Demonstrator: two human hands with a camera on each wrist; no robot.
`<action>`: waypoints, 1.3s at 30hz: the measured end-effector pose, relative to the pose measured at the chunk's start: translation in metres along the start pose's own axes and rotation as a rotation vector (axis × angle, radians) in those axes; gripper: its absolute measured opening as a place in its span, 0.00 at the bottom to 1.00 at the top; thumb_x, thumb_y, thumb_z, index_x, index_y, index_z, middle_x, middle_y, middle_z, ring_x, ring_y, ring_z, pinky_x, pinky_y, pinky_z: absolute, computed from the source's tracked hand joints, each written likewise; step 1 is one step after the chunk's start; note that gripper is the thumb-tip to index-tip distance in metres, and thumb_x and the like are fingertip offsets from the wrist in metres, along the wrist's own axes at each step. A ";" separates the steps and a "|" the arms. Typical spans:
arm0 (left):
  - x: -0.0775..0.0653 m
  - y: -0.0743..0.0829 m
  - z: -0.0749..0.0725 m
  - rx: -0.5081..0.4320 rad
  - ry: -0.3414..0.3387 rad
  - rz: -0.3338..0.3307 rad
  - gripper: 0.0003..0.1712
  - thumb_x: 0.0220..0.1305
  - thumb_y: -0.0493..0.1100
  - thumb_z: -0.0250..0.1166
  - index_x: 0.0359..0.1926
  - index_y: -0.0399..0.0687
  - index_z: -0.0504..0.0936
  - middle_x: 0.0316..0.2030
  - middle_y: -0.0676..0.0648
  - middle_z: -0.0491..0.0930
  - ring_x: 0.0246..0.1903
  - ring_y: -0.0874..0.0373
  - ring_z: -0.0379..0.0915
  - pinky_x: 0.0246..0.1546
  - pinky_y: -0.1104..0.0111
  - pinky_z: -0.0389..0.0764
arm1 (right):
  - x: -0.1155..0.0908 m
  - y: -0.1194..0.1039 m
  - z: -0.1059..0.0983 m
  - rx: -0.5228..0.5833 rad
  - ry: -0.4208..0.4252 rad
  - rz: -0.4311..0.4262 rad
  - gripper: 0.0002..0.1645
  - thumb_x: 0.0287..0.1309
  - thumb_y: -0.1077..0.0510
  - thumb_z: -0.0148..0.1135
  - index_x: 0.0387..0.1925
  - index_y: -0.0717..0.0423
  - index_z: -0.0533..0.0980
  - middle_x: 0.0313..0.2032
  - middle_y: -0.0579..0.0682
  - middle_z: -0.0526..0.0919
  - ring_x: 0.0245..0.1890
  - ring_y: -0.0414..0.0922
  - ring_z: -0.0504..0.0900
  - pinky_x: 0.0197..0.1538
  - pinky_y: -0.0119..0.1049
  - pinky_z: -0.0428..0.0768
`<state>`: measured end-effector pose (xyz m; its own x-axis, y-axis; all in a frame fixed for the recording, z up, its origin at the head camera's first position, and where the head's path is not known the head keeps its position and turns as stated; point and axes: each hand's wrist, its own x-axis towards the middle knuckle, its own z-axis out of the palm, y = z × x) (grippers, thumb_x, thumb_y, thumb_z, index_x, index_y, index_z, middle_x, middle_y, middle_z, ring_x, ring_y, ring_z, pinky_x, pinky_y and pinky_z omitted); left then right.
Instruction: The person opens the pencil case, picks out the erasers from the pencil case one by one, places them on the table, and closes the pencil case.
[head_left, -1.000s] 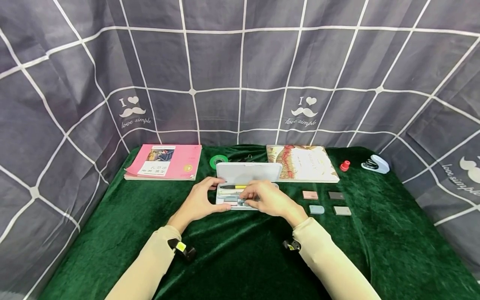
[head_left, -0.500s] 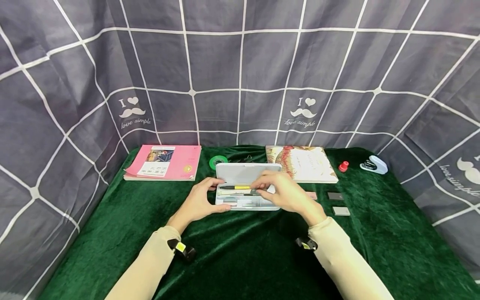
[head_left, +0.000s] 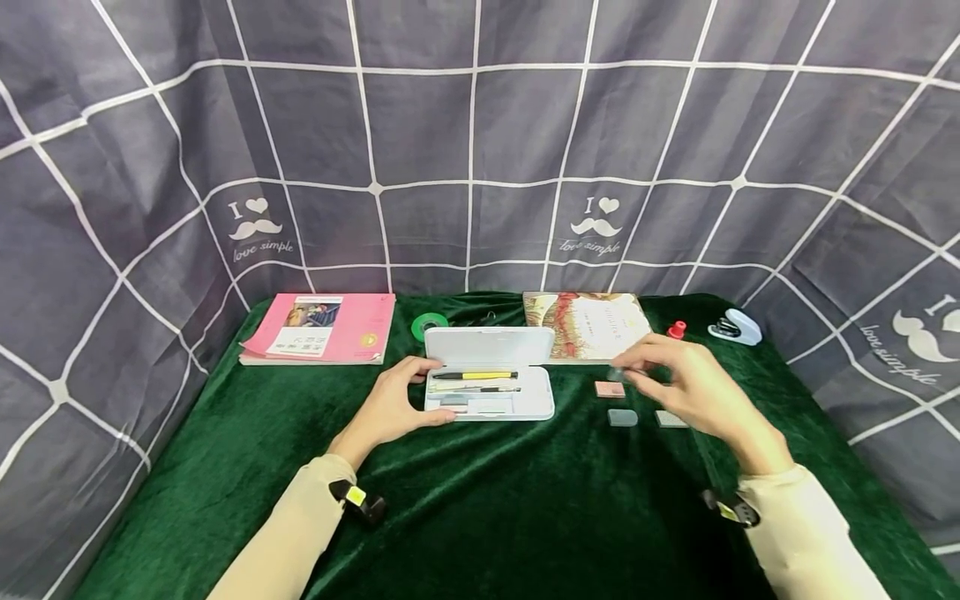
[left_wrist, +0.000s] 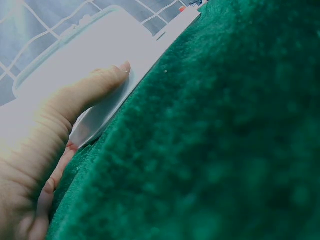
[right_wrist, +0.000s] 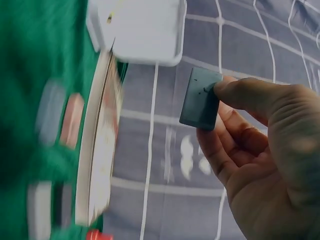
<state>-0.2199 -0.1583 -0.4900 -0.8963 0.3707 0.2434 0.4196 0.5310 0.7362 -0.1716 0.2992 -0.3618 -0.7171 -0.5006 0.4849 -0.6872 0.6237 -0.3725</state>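
An open white pencil case [head_left: 532, 392] lies on the green cloth, its lid [head_left: 487, 346] raised at the back. My left hand [head_left: 390, 404] grips its left end, thumb along the front edge. In the case lie a yellow-and-black pen [head_left: 480, 376], a slimmer pen [head_left: 495, 389] and a small grey-and-pink block [head_left: 453, 403] in the front left compartment. My right hand [head_left: 690, 387], raised right of the case, pinches a dark blue-grey rectangular eraser [right_wrist: 201, 97] between thumb and fingers. Close by lie a pink eraser [head_left: 610, 389], a blue one [head_left: 622, 417] and a pale one [head_left: 671, 419].
A dark block [right_wrist: 63, 205] shows in the right wrist view. Behind stand a pink book [head_left: 360, 321] at left, green tape [head_left: 430, 326], a patterned book [head_left: 585, 325], a red stamp-like piece [head_left: 677, 330] and a white-and-black stapler-like tool [head_left: 737, 327]. A grey curtain rises behind.
My right hand has lifted the dark eraser out of the pencil case and carried it right, over the row of erasers. My left hand keeps its grip on the case.
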 end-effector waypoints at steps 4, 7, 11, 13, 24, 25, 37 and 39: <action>0.000 0.001 0.000 -0.004 0.000 0.000 0.47 0.54 0.58 0.90 0.71 0.51 0.82 0.68 0.46 0.81 0.63 0.44 0.82 0.68 0.46 0.82 | -0.033 0.007 -0.017 -0.045 0.017 0.064 0.25 0.58 0.74 0.81 0.48 0.42 0.91 0.39 0.38 0.87 0.38 0.34 0.79 0.37 0.23 0.74; 0.000 0.001 0.000 -0.005 0.005 0.002 0.47 0.54 0.58 0.90 0.71 0.50 0.82 0.68 0.46 0.81 0.63 0.44 0.82 0.68 0.45 0.83 | -0.057 0.013 -0.024 -0.053 0.015 0.102 0.28 0.57 0.74 0.81 0.48 0.38 0.90 0.39 0.36 0.85 0.37 0.33 0.78 0.31 0.24 0.73; 0.000 0.001 0.001 0.002 0.004 0.003 0.47 0.54 0.57 0.91 0.71 0.50 0.82 0.68 0.46 0.81 0.62 0.44 0.82 0.68 0.46 0.83 | -0.084 0.022 -0.023 -0.044 0.001 0.125 0.29 0.55 0.75 0.81 0.48 0.39 0.90 0.39 0.38 0.86 0.37 0.31 0.78 0.31 0.23 0.73; -0.001 0.000 0.001 0.006 0.003 0.008 0.47 0.54 0.57 0.91 0.71 0.50 0.82 0.67 0.46 0.82 0.62 0.44 0.82 0.67 0.46 0.83 | -0.095 0.026 -0.018 -0.037 -0.009 0.128 0.29 0.54 0.76 0.82 0.47 0.40 0.90 0.40 0.40 0.87 0.37 0.31 0.79 0.34 0.23 0.75; 0.000 -0.001 0.001 0.002 0.003 0.013 0.47 0.55 0.57 0.90 0.71 0.49 0.82 0.68 0.45 0.81 0.62 0.44 0.82 0.68 0.47 0.83 | -0.121 0.034 0.005 -0.014 -0.049 0.131 0.29 0.49 0.75 0.85 0.43 0.40 0.89 0.42 0.37 0.88 0.37 0.32 0.82 0.41 0.23 0.79; 0.000 0.000 0.001 0.001 0.002 0.015 0.47 0.55 0.57 0.90 0.71 0.49 0.82 0.68 0.45 0.81 0.63 0.44 0.82 0.68 0.47 0.83 | -0.122 0.035 0.006 -0.008 -0.058 0.129 0.29 0.49 0.75 0.85 0.42 0.39 0.89 0.42 0.37 0.88 0.38 0.33 0.83 0.42 0.22 0.79; 0.001 -0.002 0.001 -0.018 0.010 0.002 0.46 0.53 0.58 0.91 0.70 0.54 0.83 0.68 0.48 0.82 0.63 0.44 0.82 0.68 0.45 0.83 | -0.130 0.040 0.008 0.011 -0.127 0.204 0.33 0.47 0.73 0.87 0.53 0.46 0.88 0.45 0.40 0.89 0.41 0.33 0.84 0.44 0.23 0.80; 0.001 -0.002 0.002 -0.018 0.012 0.004 0.46 0.53 0.58 0.91 0.70 0.53 0.83 0.68 0.48 0.82 0.63 0.44 0.82 0.67 0.45 0.83 | -0.130 0.042 0.008 0.010 -0.137 0.204 0.33 0.46 0.72 0.88 0.53 0.47 0.88 0.45 0.40 0.89 0.42 0.33 0.84 0.44 0.24 0.81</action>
<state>-0.2212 -0.1581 -0.4926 -0.8963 0.3639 0.2535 0.4205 0.5157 0.7465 -0.1086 0.3860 -0.4469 -0.8497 -0.4422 0.2873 -0.5273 0.7146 -0.4597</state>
